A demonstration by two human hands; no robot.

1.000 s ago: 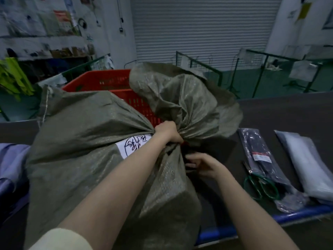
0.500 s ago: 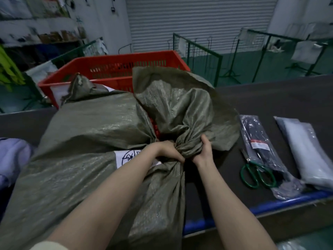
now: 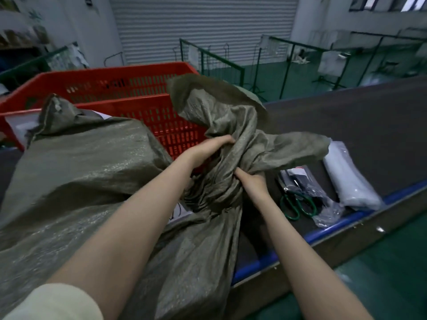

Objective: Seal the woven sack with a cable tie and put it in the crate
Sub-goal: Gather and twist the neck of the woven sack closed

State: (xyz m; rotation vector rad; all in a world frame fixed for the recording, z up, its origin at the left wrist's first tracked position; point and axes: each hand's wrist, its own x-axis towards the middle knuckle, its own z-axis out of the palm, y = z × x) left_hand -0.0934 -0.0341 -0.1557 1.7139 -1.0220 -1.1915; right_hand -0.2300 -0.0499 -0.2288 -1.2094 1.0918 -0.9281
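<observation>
A big olive-green woven sack [image 3: 76, 181] lies full on the dark table, its mouth bunched into a twisted neck [image 3: 221, 181] with loose flaps spreading above. My left hand [image 3: 208, 150] grips the cloth at the upper side of the neck. My right hand [image 3: 250, 181] clamps the neck lower down from the right. The red plastic crate [image 3: 120, 88] stands just behind the sack. A clear packet of black cable ties [image 3: 307, 181] lies to the right of my right hand. No tie is visible around the neck.
Green-handled scissors [image 3: 298, 204] rest on the cable tie packet. A white wrapped bundle [image 3: 349, 181] lies further right. The table's blue front edge [image 3: 342, 222] runs diagonally. Green metal railings [image 3: 212, 56] and a roller shutter stand behind.
My left hand moved up along the sack's neck and away from my right hand. My right hand came from under the sack to clamp the neck. The view shifted, showing more crate.
</observation>
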